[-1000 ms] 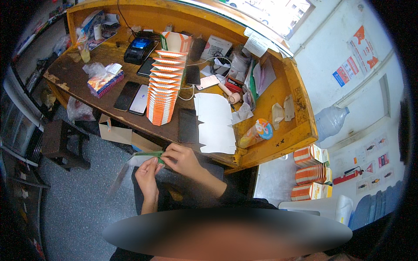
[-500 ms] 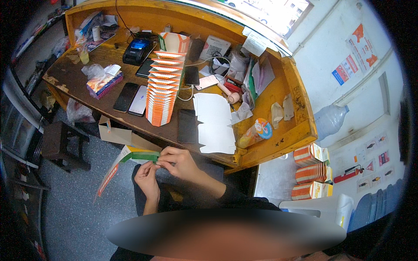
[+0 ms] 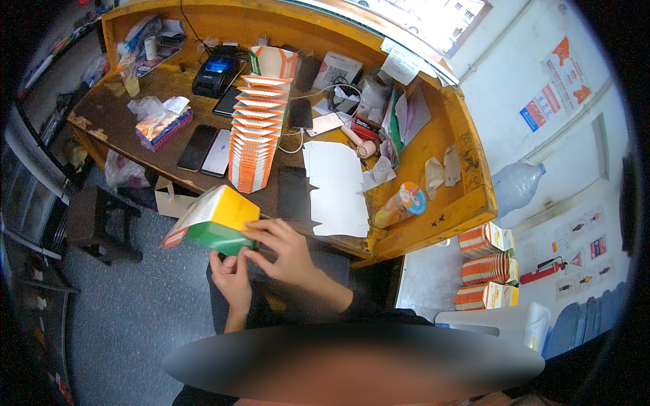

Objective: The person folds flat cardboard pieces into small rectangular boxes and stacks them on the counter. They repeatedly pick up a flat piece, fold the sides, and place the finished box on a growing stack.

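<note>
A folding paper food carton (image 3: 233, 211) in yellow, green and striped orange-and-white is held in front of the desk, above the floor. At its lower green edge, my left hand (image 3: 232, 281) pinches with thumb and finger. My right hand (image 3: 283, 252) grips its right edge, fingers on the yellow panel and thumb close to my left fingertips. On the desk just beyond stands a tall row of nested orange-and-white cartons (image 3: 256, 145). Flat white card blanks (image 3: 336, 196) lie to its right by the desk's front edge.
The wooden desk (image 3: 101, 101) carries several phones (image 3: 198, 147), a card terminal (image 3: 215, 74), a tissue box (image 3: 162, 128) and a capped plastic cup (image 3: 403, 205). Stacked cartons (image 3: 484, 271) sit at the right. A dark stool (image 3: 101, 223) stands left, near an open cardboard box (image 3: 172, 197).
The carton has turned and risen, from a thin edge-on shape to one showing its yellow and green panels. My right hand's fingers have spread onto the yellow panel.
</note>
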Motion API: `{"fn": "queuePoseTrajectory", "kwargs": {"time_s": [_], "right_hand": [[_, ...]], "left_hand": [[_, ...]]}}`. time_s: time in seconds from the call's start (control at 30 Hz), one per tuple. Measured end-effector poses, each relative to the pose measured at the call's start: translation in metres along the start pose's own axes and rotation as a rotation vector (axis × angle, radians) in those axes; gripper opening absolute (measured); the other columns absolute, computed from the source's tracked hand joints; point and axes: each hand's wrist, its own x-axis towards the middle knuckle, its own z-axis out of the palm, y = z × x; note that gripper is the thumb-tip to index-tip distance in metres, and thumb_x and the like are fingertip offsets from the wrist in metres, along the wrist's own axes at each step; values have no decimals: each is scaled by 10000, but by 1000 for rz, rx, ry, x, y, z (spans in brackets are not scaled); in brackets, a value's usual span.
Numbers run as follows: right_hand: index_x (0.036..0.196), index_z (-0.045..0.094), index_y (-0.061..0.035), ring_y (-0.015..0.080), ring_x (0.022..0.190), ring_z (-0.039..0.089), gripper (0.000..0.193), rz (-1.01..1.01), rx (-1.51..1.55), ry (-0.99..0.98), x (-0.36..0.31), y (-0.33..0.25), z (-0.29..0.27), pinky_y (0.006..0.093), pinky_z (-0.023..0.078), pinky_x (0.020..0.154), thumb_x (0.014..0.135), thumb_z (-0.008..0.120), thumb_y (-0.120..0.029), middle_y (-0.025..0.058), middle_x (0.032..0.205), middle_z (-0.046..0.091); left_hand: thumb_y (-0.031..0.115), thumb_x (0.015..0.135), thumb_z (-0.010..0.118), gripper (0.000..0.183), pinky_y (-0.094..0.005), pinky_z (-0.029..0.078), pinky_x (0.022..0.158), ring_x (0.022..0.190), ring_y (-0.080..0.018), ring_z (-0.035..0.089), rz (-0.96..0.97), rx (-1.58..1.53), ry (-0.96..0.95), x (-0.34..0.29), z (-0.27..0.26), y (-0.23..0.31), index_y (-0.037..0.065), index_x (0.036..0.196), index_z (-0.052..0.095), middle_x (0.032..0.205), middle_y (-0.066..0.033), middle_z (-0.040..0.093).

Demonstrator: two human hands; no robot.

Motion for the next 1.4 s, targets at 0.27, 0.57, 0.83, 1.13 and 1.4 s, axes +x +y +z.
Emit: {"fn": "queuePoseTrajectory", "kwargs": {"time_s": [0.27,0.57,0.83,1.13,1.4], "right_hand": [[1257,595,-45,247,1073,650,477,-97,-215,-48,-9,23,20,331,560,838,782,620,-73,114,1234,632],[1142,637,-7,274,1006,679,378,-57,-156,26,-25,31,42,353,567,824,766,614,16,143,1100,681],[910,709,36,227,805,681,101,278,125,113,-10,12,42,307,527,735,818,670,20,142,904,692],[916,730,9,200,792,623,124,262,157,120,-12,-2,47,282,486,668,798,692,9,105,846,617],[974,724,-28,227,849,654,227,32,-47,-71,-17,3,45,317,528,725,763,679,41,103,929,655]], "left_hand": [[135,912,608,548,-410,406,1040,1341,-267,378,-35,-441,-237,1,7,12,6,1387,368,1408,-149,393],[90,897,643,274,-317,544,851,942,-164,660,-275,-58,-9,28,-29,31,1,1151,593,1043,-91,670],[190,846,740,364,-322,496,834,956,-154,617,778,1234,-87,13,-47,-18,56,1168,637,1062,-80,663],[158,861,721,307,-297,490,790,904,-138,601,-11,-351,-1,-9,-38,-18,32,1122,619,1012,-60,645],[90,899,663,250,-264,474,763,899,-111,566,-67,-20,20,1,-19,10,-13,1112,581,994,-55,614]]}}
